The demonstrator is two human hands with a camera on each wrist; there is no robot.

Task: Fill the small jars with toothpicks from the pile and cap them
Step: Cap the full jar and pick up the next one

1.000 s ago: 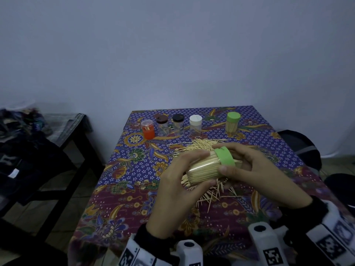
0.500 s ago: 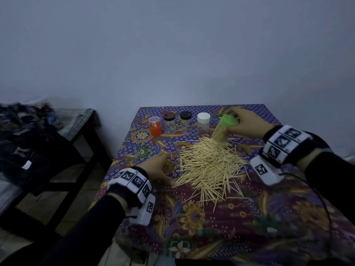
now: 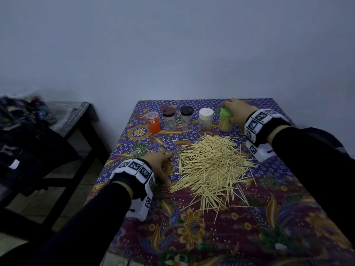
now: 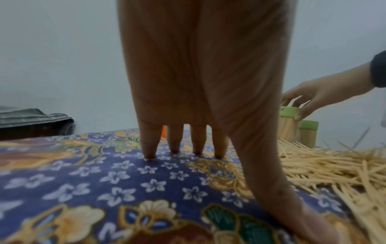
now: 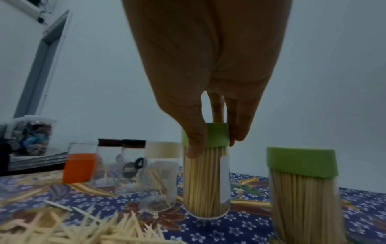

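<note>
Two green-capped jars are shown packed full of toothpicks: one [image 5: 205, 178] is being set upright at the right end of the jar row, and a second full jar [image 5: 303, 189] stands just beside it, nearer the table's right edge. Four further jars complete the row, namely a white-capped jar [image 3: 206, 120], a black-capped jar [image 3: 186, 118], a brown-capped jar [image 3: 169, 119] and an orange jar [image 3: 153, 121]. Only a few loose toothpicks are seen inside these four, so they are judged still to be filled. A large pile of toothpicks [image 3: 211, 166] is spread over the patterned tablecloth [image 3: 192, 227] in front of the row, which suggests that most of the work is left.

The right hand [image 3: 238, 110] is extended to the far side of the table and is posed above the first green-capped jar, whose cap is pinched from above between thumb and fingertips [image 5: 195, 145]; the jar's base appears to meet the cloth, though full contact cannot be confirmed. The left hand [image 3: 159, 164] is placed on the cloth just left of the pile, with straight fingers [image 4: 149, 148] propped on their tips and the thumb stretched toward the pile's edge. Nothing is held in it.
</note>
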